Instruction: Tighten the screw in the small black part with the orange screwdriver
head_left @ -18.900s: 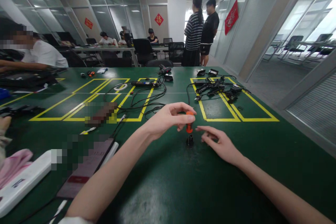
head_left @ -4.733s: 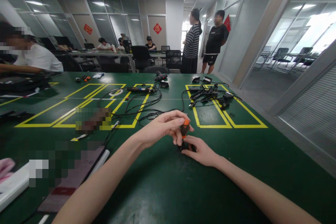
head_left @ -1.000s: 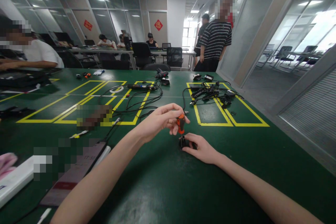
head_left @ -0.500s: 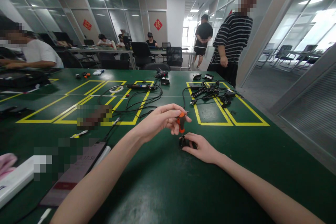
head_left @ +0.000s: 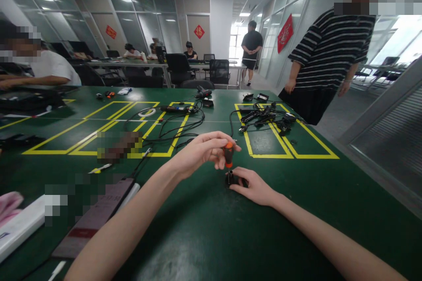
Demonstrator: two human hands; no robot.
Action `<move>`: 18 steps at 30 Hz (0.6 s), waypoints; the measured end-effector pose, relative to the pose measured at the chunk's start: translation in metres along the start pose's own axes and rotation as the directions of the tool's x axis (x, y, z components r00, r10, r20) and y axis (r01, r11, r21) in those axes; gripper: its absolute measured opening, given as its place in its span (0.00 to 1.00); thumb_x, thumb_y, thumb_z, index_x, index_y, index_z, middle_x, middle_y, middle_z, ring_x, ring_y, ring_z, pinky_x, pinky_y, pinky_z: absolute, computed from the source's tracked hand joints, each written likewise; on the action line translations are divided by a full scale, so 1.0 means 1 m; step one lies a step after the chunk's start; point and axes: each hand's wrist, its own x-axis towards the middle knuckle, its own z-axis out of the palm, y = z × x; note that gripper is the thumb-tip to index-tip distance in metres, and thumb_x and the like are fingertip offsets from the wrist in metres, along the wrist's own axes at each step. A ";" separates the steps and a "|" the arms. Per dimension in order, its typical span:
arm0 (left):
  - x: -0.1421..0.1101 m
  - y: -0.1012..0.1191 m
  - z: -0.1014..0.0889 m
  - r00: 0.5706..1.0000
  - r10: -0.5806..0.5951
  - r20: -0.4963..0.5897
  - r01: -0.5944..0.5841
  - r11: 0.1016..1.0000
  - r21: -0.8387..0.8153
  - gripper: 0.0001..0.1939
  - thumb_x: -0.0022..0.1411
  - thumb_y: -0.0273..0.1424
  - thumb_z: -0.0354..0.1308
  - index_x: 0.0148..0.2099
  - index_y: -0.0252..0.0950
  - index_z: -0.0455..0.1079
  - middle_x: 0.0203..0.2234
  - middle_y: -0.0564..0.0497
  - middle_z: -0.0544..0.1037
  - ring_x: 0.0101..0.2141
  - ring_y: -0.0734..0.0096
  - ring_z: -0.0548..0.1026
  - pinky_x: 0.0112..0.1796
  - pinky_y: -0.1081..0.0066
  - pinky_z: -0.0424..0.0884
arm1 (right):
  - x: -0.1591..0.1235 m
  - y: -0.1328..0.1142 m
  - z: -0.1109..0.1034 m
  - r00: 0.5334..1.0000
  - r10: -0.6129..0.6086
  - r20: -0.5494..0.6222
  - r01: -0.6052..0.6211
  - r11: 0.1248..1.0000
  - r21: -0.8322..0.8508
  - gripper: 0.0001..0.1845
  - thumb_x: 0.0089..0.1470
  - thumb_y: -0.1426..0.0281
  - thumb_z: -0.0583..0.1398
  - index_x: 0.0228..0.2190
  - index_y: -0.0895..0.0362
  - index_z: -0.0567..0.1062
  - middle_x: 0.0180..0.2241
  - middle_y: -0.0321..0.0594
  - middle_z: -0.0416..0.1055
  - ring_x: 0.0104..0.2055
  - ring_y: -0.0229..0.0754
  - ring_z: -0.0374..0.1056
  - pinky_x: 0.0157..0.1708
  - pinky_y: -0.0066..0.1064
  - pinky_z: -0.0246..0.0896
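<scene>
My left hand (head_left: 214, 147) is closed round the top of a small screwdriver (head_left: 228, 156) with an orange and dark handle. The screwdriver stands nearly upright, its tip down at a small black part (head_left: 230, 179) on the green table (head_left: 184, 237). Fingers and thumb of my right hand (head_left: 250, 184) grip that black part from the right and steady it against the tabletop. Its exact kind is too small and too covered to make out. Whether the tip sits in a screw I cannot tell.
Black cables and parts (head_left: 260, 114) lie inside yellow tape outlines at the right. A power drill (head_left: 202, 92) rests at the back. A phone-like device (head_left: 95, 215) and a white power strip (head_left: 23, 228) lie at the left. A person in a striped shirt (head_left: 332, 52) stands beyond the right edge.
Both hands stay nearly in place, with the screwdriver handle shifted very slightly. The person in the striped shirt has come closer on the right, and another person has walked farther off.
</scene>
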 end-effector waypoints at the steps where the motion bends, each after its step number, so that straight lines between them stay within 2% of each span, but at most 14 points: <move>1: 0.000 0.000 0.000 1.000 -0.003 -0.007 0.003 1.000 0.000 0.15 0.63 0.40 0.65 0.45 0.33 0.74 0.43 0.42 0.82 0.24 0.76 0.75 0.26 0.73 0.70 | 0.000 0.000 0.000 1.000 0.003 0.000 -0.003 1.000 0.000 0.14 0.63 0.60 0.63 0.45 0.56 0.77 0.41 0.40 0.73 0.31 0.37 0.67 0.32 0.30 0.64; 6: -0.001 -0.001 0.001 0.999 0.015 -0.035 -0.013 0.998 0.068 0.18 0.60 0.38 0.69 0.49 0.35 0.77 0.36 0.48 0.79 0.24 0.80 0.70 0.25 0.76 0.65 | 0.000 0.000 0.000 1.000 -0.003 -0.003 0.003 1.000 0.005 0.15 0.63 0.59 0.63 0.45 0.57 0.77 0.42 0.42 0.74 0.31 0.37 0.67 0.32 0.30 0.64; 10: -0.001 -0.001 0.000 0.999 0.035 -0.031 -0.032 0.996 0.088 0.15 0.59 0.38 0.69 0.44 0.34 0.79 0.29 0.51 0.76 0.24 0.79 0.68 0.24 0.76 0.64 | 0.000 0.001 0.000 1.000 -0.010 -0.003 0.010 1.000 0.012 0.15 0.63 0.59 0.63 0.46 0.56 0.77 0.41 0.41 0.73 0.31 0.37 0.67 0.32 0.30 0.64; 15: -0.001 0.000 0.001 1.000 0.018 -0.005 -0.018 1.000 0.019 0.14 0.62 0.38 0.66 0.43 0.32 0.78 0.40 0.43 0.81 0.28 0.74 0.72 0.28 0.73 0.69 | -0.001 0.003 0.001 1.000 -0.011 -0.005 0.011 1.000 0.003 0.15 0.62 0.61 0.64 0.46 0.57 0.77 0.41 0.40 0.73 0.30 0.37 0.67 0.31 0.29 0.63; 18: -0.001 0.001 0.001 1.000 0.008 -0.013 -0.008 1.000 0.029 0.15 0.61 0.37 0.67 0.48 0.34 0.79 0.40 0.44 0.81 0.27 0.77 0.71 0.26 0.75 0.67 | -0.001 0.003 0.001 1.000 -0.013 -0.004 0.013 1.000 0.000 0.15 0.62 0.61 0.64 0.47 0.57 0.77 0.41 0.40 0.73 0.30 0.37 0.67 0.32 0.30 0.64</move>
